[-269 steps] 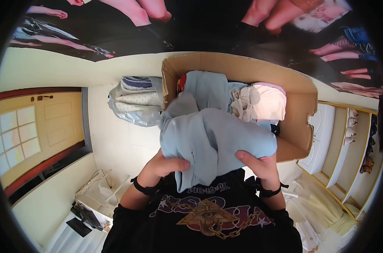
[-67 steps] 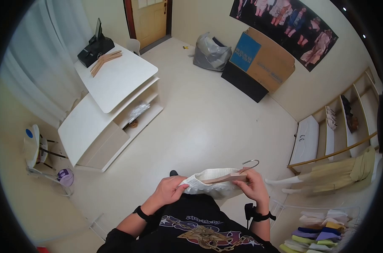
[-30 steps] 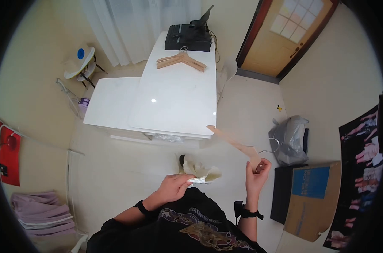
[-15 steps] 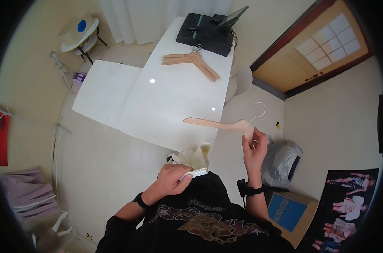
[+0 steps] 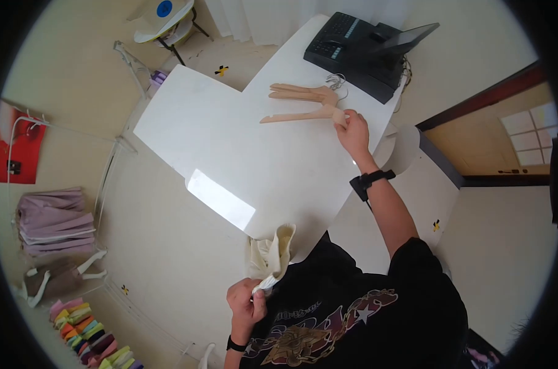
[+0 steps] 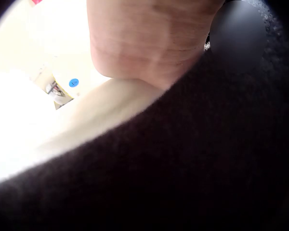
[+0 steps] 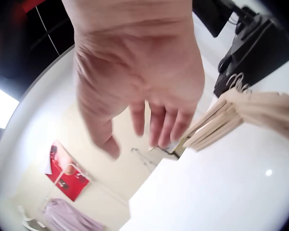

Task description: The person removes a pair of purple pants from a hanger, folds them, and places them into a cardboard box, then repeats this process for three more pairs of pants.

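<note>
A cream garment [image 5: 269, 255] with a white ribbed edge hangs from my left hand [image 5: 247, 301], whose thumb and fingers grip that edge near the black shirt. On the white table, my right hand [image 5: 356, 138] is at the end of a wooden hanger [image 5: 297, 116], beside other wooden hangers [image 5: 303, 92]. The right wrist view has the right hand [image 7: 139, 77] with fingers extended and thumb apart, nothing visible between them, left of the hangers [image 7: 226, 120]. Only the heel and wrist of the left hand [image 6: 149, 38] show in the left wrist view; its fingers are hidden.
A black register [image 5: 359, 52] stands at the back of the white table [image 5: 229, 147]. Farther left are a rack with mauve clothes [image 5: 54, 221], a red poster [image 5: 20, 147] and a row of colourful clothes [image 5: 94, 335]. A door [image 5: 500, 135] is at the right.
My right hand has carried the hanger from the air over to the table, beside the others, and its fingers have loosened. The left hand still grips the garment, now lower in view.
</note>
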### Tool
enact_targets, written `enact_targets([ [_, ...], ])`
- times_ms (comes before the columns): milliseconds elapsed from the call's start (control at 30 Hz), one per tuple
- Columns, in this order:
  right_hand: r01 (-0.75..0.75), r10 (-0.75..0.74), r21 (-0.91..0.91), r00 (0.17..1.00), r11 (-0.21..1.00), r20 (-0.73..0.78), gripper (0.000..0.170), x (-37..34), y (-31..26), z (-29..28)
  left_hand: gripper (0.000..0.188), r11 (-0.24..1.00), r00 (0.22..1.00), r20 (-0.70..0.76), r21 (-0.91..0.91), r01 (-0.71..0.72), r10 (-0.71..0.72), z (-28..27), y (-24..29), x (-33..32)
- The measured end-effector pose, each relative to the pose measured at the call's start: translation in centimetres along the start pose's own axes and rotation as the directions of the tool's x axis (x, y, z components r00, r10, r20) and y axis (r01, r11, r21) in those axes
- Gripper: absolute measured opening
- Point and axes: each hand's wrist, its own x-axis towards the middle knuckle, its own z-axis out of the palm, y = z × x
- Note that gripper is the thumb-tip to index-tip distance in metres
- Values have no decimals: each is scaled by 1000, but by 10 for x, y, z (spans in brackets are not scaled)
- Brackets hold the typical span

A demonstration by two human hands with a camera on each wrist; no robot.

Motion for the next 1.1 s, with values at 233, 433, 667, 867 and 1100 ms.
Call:
enact_targets([
  [233,-117,123,-159,992,980,29,44,110,28,67,18,970,971,-56,70,235,-231,40,44,-11],
  [433,-132,151,-222,986,966,71,46,129,35,87,18,948,955,-104,133,289,-277,49,53,0],
  [667,-67,57,-296,998,953,-41,59,115,19,69,16,939,945,-165,154,306,-281,52,50,15],
  [867,-3,-393,501,617,865,682,75,-7,-40,-30,16,968,973,-79,117,223,-215,40,43,33],
  [1100,202,-606,572,313,795,731,42,-219,-50,-15,19,999,999,17,-24,42,-42,9,10,29],
])
